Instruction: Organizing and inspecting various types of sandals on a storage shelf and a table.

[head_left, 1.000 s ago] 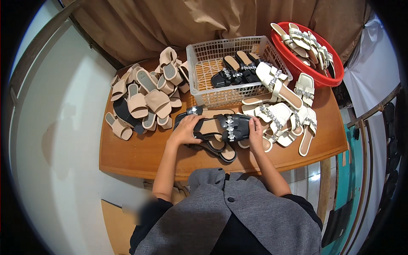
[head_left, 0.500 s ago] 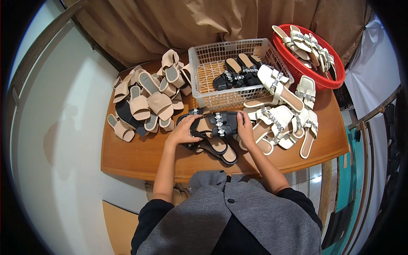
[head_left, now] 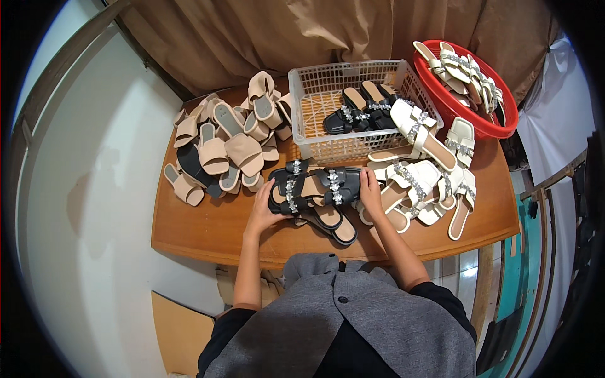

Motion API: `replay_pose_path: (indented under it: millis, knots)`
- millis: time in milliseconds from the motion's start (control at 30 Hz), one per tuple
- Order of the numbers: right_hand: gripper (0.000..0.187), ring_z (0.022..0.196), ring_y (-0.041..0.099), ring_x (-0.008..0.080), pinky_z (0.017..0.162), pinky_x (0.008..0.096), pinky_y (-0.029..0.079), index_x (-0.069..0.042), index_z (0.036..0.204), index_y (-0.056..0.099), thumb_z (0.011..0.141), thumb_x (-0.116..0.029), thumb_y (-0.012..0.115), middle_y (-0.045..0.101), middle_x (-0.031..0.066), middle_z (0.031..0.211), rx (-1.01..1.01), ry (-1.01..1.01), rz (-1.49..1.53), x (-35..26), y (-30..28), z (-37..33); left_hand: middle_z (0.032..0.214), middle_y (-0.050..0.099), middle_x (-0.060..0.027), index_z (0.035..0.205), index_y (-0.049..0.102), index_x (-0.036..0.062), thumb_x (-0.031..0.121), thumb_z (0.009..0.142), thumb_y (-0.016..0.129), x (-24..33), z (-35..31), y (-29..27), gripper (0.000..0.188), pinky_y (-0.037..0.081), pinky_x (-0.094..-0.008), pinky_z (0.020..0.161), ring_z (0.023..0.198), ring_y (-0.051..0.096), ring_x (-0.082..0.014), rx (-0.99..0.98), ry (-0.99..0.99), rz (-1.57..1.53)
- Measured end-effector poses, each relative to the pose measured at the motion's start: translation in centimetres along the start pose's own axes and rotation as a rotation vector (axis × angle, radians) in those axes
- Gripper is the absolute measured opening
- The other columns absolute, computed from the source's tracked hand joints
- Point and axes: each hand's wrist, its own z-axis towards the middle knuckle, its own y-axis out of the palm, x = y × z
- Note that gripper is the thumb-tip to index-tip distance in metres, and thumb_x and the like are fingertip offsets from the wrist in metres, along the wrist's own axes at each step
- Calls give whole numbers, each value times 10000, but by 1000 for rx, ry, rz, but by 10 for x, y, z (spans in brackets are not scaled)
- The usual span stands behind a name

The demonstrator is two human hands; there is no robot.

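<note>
Black flat sandals with jewelled straps lie in a small overlapping group at the table's near middle, between my two hands. My left hand (head_left: 263, 213) is closed around the outer edge of the left black sandal (head_left: 280, 194), its thumb near the soles below. My right hand (head_left: 370, 193) grips the toe end of the right black sandal (head_left: 346, 183), thumb on the near side. The heel ends of the black sandals (head_left: 343, 232) point toward me. Cream jewelled sandals (head_left: 421, 177) lie heaped just beyond my right hand.
Beige slides (head_left: 243, 153) are piled at the left, a black slide (head_left: 191, 166) among them. Behind stands a clear plastic crate (head_left: 309, 150) with black sandals (head_left: 373, 107) inside. A red basin (head_left: 504, 130) of cream sandals is at the far right of the wooden table (head_left: 217, 234).
My left hand has slid left, from over the sandal straps to the outer edge, uncovering the left sandal's jewels. My right hand keeps its hold. The view has shifted slightly.
</note>
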Motion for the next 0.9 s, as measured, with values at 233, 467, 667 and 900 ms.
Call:
replay_pose_path:
  millis: [233,467,667,900]
  knots:
    - [291,798,494,151,752,271,404,6,1004,498,956,-256,381,543,91,847,-95,40,75,3,-19,0,1246,436,-165,1308,346,21,283,441,877,23,-9,-13,1050,371,-388,972,1157,442,-305,8,9,-208]
    - [234,849,476,139,803,257,390,2,1021,477,955,-205,392,515,79,902,-98,-2,5,-23,-61,-42,1235,431,-158,1261,401,28,279,458,868,45,-36,0,962,358,-383,980,1164,429,-307,-48,44,-288]
    - [276,836,515,226,793,297,404,17,1056,466,961,-209,340,529,142,870,-30,95,-171,-20,-95,-69,1255,429,-125,1236,414,65,334,492,843,50,-30,29,900,236,-490,1035,1209,386,-317,-168,83,-280]
    - [327,1001,473,285,902,341,349,43,1128,402,957,-228,334,478,200,1065,-17,89,-285,16,-118,-92,1338,397,-96,1287,373,111,408,523,817,46,-22,51,932,116,-596,1035,1297,267,-361,-284,82,-180]
